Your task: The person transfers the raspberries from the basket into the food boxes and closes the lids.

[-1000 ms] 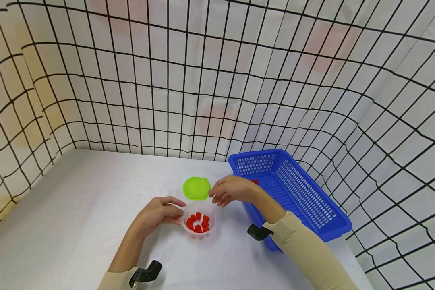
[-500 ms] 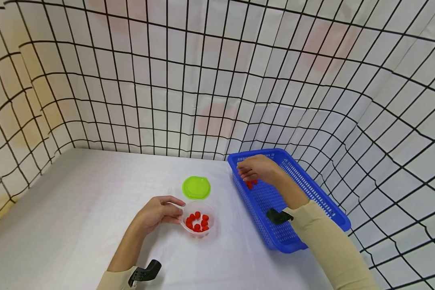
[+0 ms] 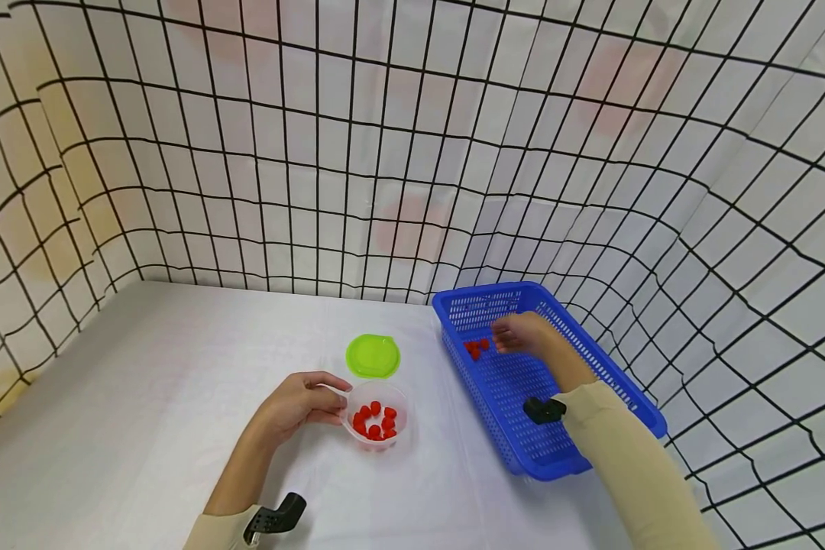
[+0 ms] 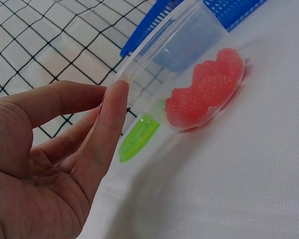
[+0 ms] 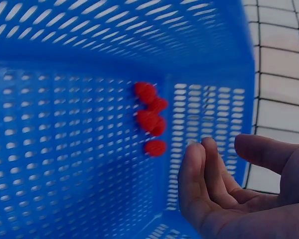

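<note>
My left hand [image 3: 305, 405] pinches the near-left rim of a clear plastic tub [image 3: 400, 403] standing on the white cloth. Several red raspberries [image 3: 374, 429] lie on the tub's bottom; the left wrist view shows thumb and fingers [image 4: 114, 107] on its rim. Inside the blue basket [image 3: 498, 412], at its far-left corner, is a small cluster of raspberries [image 5: 152, 119]. Just right of that cluster hovers my right hand [image 3: 528, 334], its fingers loosely bent. In the right wrist view, a gap shows between thumb and fingers, with nothing held there.
A green lid [image 3: 373, 356] lies on the cloth just beyond the tub. White sheeting with a black grid [image 3: 302, 153] rises behind the table and along both sides. The basket's raised slotted walls [image 5: 209, 114] surround the area beneath my right hand.
My right hand has moved from beside the tub and green lid to over the basket, then a little further right, uncovering the raspberries there. My left hand and the tub stay put.
</note>
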The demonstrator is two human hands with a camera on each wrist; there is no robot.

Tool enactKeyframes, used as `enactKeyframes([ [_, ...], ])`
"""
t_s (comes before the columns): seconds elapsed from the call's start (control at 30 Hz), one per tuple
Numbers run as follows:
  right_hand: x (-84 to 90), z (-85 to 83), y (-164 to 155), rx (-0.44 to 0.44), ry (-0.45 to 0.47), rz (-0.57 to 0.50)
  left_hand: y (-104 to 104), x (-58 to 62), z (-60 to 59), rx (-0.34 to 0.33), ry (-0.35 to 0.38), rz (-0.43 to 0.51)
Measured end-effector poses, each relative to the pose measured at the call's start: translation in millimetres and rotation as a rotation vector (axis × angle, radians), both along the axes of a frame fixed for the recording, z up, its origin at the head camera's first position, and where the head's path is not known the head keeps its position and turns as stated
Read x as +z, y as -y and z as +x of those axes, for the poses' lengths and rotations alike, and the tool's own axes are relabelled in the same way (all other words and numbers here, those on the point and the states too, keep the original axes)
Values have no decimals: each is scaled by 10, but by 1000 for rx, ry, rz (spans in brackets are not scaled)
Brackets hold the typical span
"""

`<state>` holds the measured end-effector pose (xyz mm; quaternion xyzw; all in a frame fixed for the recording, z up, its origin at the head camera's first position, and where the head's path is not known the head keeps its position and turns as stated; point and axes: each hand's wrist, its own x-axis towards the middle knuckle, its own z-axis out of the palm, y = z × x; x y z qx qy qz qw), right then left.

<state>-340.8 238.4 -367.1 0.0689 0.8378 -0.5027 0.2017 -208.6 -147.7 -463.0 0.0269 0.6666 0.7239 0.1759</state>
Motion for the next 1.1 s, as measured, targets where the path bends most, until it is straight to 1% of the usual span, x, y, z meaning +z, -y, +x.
enactKeyframes([
  [0.07,-60,-21,-46,-10,19,2,-2,-6,2,2,-2,11],
  [0.27,-241,-50,-96,-44,66,-39,5,-17,11,1,-8,36],
  [0.5,-423,-73,-44,-61,95,-44,8,-15,12,-3,-7,42],
  [0.7,-500,-83,4,-67,111,-43,-1,-10,16,-3,-6,39],
  [0.87,-559,-86,52,-99,121,-24,-10,2,22,-6,-5,38],
  [1.1,-583,-112,119,-130,128,-6,5,25,31,1,-6,26],
])
